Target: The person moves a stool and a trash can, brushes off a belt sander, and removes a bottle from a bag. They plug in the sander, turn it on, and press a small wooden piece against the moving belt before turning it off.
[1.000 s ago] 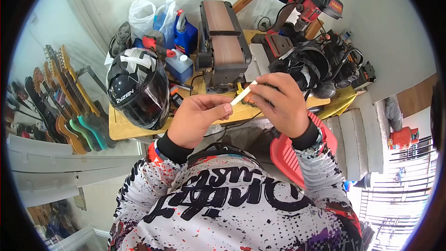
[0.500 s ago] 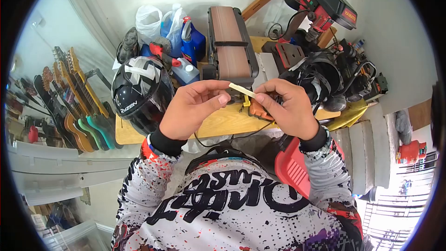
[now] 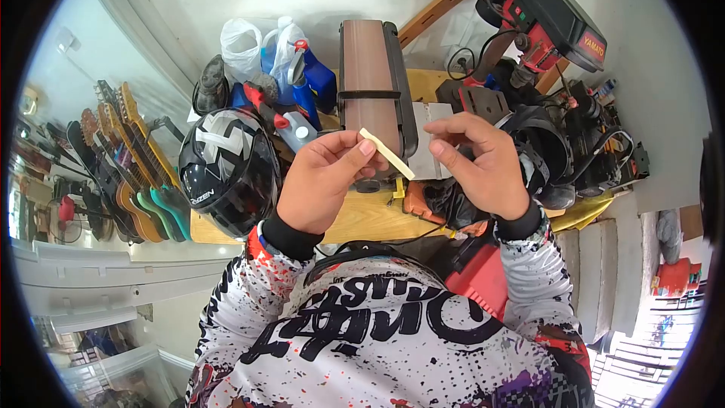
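My left hand [image 3: 325, 177] pinches a thin, cream-coloured strip [image 3: 389, 156] near its upper end, between thumb and fingers. The strip slants down to the right, and its lower end is free. My right hand [image 3: 483, 162] is apart from the strip, thumb and index finger spread, holding nothing. Just beyond both hands stands a belt sander [image 3: 368, 57] with a broad brown belt. A grey plate [image 3: 427, 125] beside the sander lies partly behind my right fingers.
A black and white helmet [image 3: 230, 159] sits left on the wooden bench [image 3: 362, 215]. Bottles and plastic bags [image 3: 242, 45] are behind it. A drill press [image 3: 547, 38] stands back right, with a dark visor-like item [image 3: 547, 143] nearer. Several guitars [image 3: 132, 159] lean at far left.
My right hand has let go of the strip and moved right, its fingers opening. The left hand now pinches the strip, which tilts more steeply. The view has shifted slightly.
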A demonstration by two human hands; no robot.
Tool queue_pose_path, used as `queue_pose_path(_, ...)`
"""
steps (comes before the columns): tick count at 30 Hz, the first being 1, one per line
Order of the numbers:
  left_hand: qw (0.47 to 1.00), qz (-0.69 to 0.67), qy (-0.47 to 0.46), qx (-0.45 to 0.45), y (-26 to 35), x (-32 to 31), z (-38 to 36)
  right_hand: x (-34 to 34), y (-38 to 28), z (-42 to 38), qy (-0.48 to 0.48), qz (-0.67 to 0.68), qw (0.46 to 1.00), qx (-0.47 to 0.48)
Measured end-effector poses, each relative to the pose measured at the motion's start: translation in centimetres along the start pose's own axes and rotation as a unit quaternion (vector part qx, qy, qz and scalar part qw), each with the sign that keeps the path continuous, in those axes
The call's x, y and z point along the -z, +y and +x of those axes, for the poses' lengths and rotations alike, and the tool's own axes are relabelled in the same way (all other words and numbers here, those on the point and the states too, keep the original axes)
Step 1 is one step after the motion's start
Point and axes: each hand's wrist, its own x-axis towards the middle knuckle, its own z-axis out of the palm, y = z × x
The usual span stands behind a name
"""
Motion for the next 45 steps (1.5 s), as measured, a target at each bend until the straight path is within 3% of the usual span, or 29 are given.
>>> queue_pose_path(2, 1.000, -0.021, 0.006, 0.014, 0.0, 0.0, 0.5, 1.1, 0.4, 1.0, -0.001, -0.145, 0.974, 0.174)
queue_pose_path(10, 0.991, -0.107, -0.027, 0.073, 0.0, -0.5, 1.2, 1.2, 0.2, 3.0, -0.046, -0.165, 0.953, 0.250)
queue_pose_path(12, 0.988, -0.116, -0.048, 0.086, -0.2, -0.1, 1.3, 1.2, -0.6, 3.5, -0.094, -0.260, 0.887, 0.370)
queue_pose_path(19, 0.970, -0.167, -0.117, 0.132, -0.9, 0.8, 0.4, 0.4, -2.5, 3.7, -0.168, -0.337, 0.788, 0.488)
queue_pose_path(24, 0.971, -0.170, -0.080, 0.149, -1.6, 0.8, 0.1, -0.3, -1.8, 4.1, -0.204, -0.326, 0.780, 0.494)
queue_pose_path(26, 0.978, -0.110, -0.105, 0.142, -1.9, 1.4, 0.3, -0.7, -0.5, 4.4, -0.171, -0.308, 0.803, 0.481)
queue_pose_path(27, 0.992, -0.027, -0.009, 0.120, -1.8, 1.5, 0.4, -0.4, 0.2, 5.2, -0.165, -0.306, 0.805, 0.480)
queue_pose_path(29, 0.995, 0.083, 0.037, 0.032, -1.0, 2.6, 0.9, 0.5, 1.5, 7.3, -0.150, -0.378, 0.847, 0.343)
queue_pose_path(33, 0.929, 0.341, 0.114, -0.085, 1.6, 4.8, 3.5, 2.0, 5.1, 12.3, -0.089, -0.336, 0.889, 0.298)
queue_pose_path(35, 0.863, 0.471, 0.113, -0.143, 3.4, 5.1, 6.0, 2.4, 6.0, 14.5, -0.149, -0.252, 0.942, 0.166)
queue_pose_path(37, 0.835, 0.513, 0.114, -0.162, 4.7, 4.7, 9.2, 2.6, 6.9, 16.8, -0.167, -0.283, 0.920, 0.212)
queue_pose_path(39, 0.669, 0.665, 0.024, -0.331, 5.5, 4.7, 12.9, 2.6, 7.0, 18.7, -0.208, -0.317, 0.889, 0.258)
queue_pose_path(42, 0.638, 0.689, -0.040, -0.341, 5.3, 4.3, 17.2, 2.5, 7.6, 21.3, -0.251, -0.311, 0.858, 0.322)
queue_pose_path(45, 0.633, 0.722, -0.068, -0.273, 5.3, 4.2, 19.9, 2.6, 7.9, 22.8, -0.256, -0.352, 0.839, 0.327)
